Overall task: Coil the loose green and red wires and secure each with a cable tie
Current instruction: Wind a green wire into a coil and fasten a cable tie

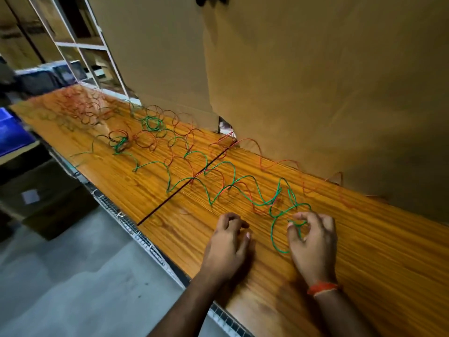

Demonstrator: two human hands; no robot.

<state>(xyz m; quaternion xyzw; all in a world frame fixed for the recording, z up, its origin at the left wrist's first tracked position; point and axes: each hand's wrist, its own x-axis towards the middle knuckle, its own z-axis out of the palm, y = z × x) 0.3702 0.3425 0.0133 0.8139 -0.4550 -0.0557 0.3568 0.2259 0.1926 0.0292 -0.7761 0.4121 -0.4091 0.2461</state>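
A long green wire (220, 189) snakes in loose waves along the wooden table (379, 251), tangled with a thin red wire (279, 164) that runs near the cardboard. Its near end forms a loop (274, 237) in front of me. My right hand (313, 242) pinches the green wire at the top of that loop with thumb and fingers. My left hand (228, 242) hovers over the table left of the loop, fingers loosely curled, holding nothing. More green and red coils (151, 124) lie farther up the table. No cable tie is visible.
Tall cardboard sheets (315, 81) stand along the table's far edge. A white metal shelf (80, 45) rises at the back left. Blue bins (12, 132) and a dark box (43, 190) sit left of the table, above a grey floor (73, 276).
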